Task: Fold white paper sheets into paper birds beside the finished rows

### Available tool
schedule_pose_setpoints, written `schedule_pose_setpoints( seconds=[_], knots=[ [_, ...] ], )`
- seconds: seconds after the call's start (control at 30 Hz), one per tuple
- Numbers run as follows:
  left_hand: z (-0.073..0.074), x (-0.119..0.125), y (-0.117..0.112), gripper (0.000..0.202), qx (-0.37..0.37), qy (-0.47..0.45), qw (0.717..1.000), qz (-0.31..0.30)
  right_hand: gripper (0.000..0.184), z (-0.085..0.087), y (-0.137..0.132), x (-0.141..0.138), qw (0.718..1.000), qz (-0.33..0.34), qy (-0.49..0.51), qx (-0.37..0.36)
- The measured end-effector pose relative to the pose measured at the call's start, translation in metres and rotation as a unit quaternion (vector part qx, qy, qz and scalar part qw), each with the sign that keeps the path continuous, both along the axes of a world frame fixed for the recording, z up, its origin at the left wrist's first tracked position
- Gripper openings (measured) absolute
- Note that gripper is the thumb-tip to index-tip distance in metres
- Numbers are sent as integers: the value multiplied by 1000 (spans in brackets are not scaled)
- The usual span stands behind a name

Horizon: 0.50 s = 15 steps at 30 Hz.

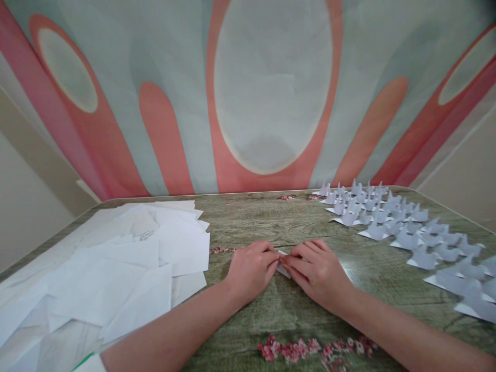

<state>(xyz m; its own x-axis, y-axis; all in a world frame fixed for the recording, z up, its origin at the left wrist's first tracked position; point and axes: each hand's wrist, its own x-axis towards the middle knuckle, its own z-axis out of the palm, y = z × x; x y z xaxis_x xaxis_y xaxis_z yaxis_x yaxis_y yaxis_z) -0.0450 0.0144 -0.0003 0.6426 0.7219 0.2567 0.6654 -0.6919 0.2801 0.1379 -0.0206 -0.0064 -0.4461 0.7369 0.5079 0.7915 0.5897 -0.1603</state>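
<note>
Near the middle of the table, a small folded piece of white paper [284, 270] is pinched between my two hands. My left hand [251, 268] closes its fingertips on the paper's left side. From the right, my right hand [320, 271] presses its fingers together on the same piece. Fingers cover most of the paper, so its exact folded shape is hidden. Several folded white paper birds [413, 237] stand in rows on the right side of the table.
A wide, loose heap of white paper sheets [127, 274] covers the table's left side. The wood-patterned table [240, 217] carries printed pink flowers [294, 349]. Behind its far edge rises a backdrop [271, 93] with red and grey-green shapes.
</note>
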Motion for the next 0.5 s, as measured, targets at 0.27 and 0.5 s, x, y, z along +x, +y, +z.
schedule_pose_setpoints(
  seconds=[0.27, 0.5],
  knots=[
    [-1, 0, 0, 18, 1, -16, 1000, 13, 15, 1, -3, 5, 995, -29, 70, -72],
    [1, 0, 0, 17, 7, 0, 1000, 22, 16, 6, -8, 2, 998, 61, -14, -30]
  ],
)
